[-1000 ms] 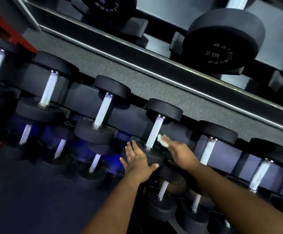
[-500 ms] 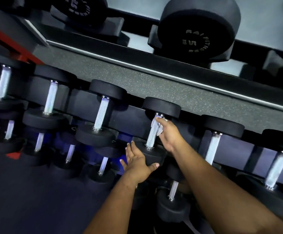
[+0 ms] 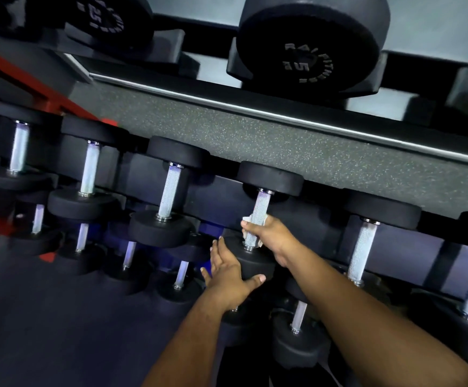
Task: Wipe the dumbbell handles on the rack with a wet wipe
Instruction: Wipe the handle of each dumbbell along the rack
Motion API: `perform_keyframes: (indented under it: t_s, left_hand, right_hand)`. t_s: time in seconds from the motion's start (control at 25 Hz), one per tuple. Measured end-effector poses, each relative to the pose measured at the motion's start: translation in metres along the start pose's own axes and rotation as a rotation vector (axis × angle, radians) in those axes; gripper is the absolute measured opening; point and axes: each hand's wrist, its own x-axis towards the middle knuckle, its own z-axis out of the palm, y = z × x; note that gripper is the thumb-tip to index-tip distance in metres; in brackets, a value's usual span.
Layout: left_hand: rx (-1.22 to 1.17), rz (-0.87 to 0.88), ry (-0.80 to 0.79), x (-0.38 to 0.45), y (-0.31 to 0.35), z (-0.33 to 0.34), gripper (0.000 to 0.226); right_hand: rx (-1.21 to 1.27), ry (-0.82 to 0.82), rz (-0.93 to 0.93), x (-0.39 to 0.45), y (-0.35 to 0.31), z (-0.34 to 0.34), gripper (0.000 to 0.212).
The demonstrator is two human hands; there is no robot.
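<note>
Speckled grey flooring (image 3: 297,146) runs behind the black rack (image 3: 218,188), where dumbbells sit in rows with their knurled metal handles catching the light. Around one handle (image 3: 259,213) in the top row my right hand (image 3: 271,236) curls, fingers closed over the white wet wipe (image 3: 248,220) so the cloth is pressed against the metal – only its edges peek out by my fingertips. My left hand (image 3: 228,270) lies flat and spread against the near head (image 3: 251,262) of that same dumbbell, fingers straight, thumb hooked under its rim. Above, a larger dumbbell (image 3: 308,43) marked 5 rests on a higher shelf. Half a second ago my right hand was up near the far end of the handle – now it has slid down to the middle.
</note>
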Motion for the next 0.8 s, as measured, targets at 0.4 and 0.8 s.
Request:
perform_keyframes:
  t_s: [0.4, 0.8]
  left_hand:
    - [0.022, -0.01, -0.001, 0.001, 0.001, -0.002, 0.138]
    - [0.005, 0.022, -0.001, 0.005, -0.004, 0.002, 0.135]
  right_hand:
    - [-0.189, 0.267, -0.163, -0.024, -0.009, 0.013, 0.032]
    - [0.331, 0.238, -0.113, 0.005, -0.023, 0.008, 0.008]
